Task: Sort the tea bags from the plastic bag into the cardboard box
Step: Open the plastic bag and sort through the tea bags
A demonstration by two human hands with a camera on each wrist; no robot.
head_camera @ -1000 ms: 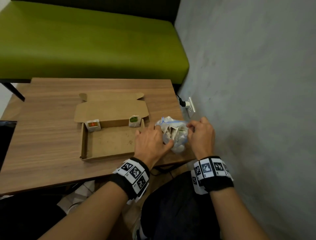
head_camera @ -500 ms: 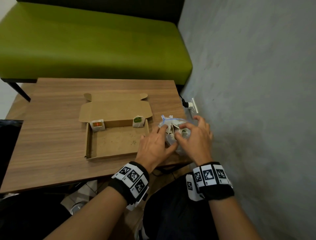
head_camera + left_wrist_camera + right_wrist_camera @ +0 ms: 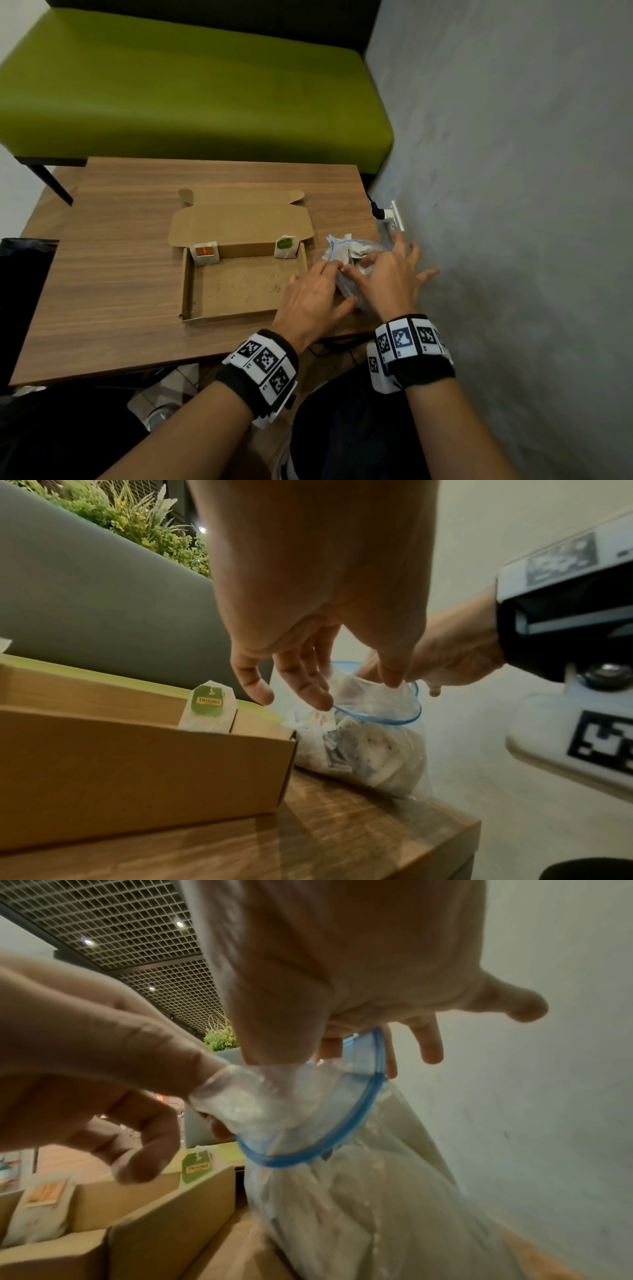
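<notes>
Both hands, left hand [image 3: 313, 301] and right hand [image 3: 387, 284], pinch the plastic bag [image 3: 363, 739] mouth open; next, extract a tea bag for the cardboard box [image 3: 239, 291].

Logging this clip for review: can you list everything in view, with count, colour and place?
cardboard box: one, brown, open, middle of the table, lid flap folded back.
tea bags in box: two, white; the orange-tagged tea bag in the far left corner, the green-tagged tea bag in the far right corner.
plastic bag: one, clear with blue zip rim, right of the box, full of tea bags, count unclear.
table: one, wood-brown.
bench: one, green, beyond the table.
wall socket: one, white, black plug in it.
wrist bands: two, black and white.
left hand: pinches the bag's rim.
right hand: thumb pinches the rim, other fingers spread.
</notes>
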